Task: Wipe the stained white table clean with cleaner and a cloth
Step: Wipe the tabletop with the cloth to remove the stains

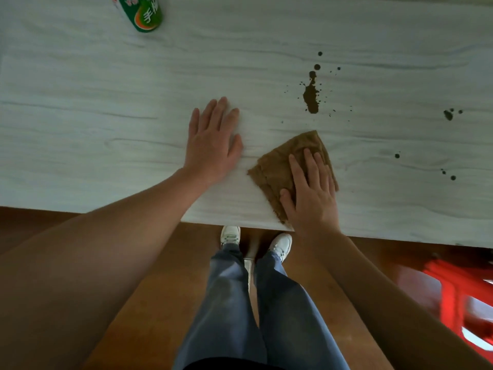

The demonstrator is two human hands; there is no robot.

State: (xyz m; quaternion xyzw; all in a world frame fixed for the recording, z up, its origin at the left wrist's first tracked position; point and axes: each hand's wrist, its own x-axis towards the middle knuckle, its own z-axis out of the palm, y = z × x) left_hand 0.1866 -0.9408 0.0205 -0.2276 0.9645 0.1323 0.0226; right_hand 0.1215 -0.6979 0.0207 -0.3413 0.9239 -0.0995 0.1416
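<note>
Honestly, I judge the wiping barely begun: my right hand (312,193) lies flat on the brown cloth (277,166) near the front edge of the white desk (106,102), fingers (309,166) straight and slightly apart, pressing rather than gripping. My left hand (213,140) rests flat on bare desk just beside it. The big dark stain (310,98) sits just beyond the cloth, unsmeared, and smaller spots (448,114) remain to the right. The green cleaner bottle (145,13) is well apart, far left.

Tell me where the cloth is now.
Head view: the cloth lies at the near edge of the table, under the right hand, below the big stain.
</note>
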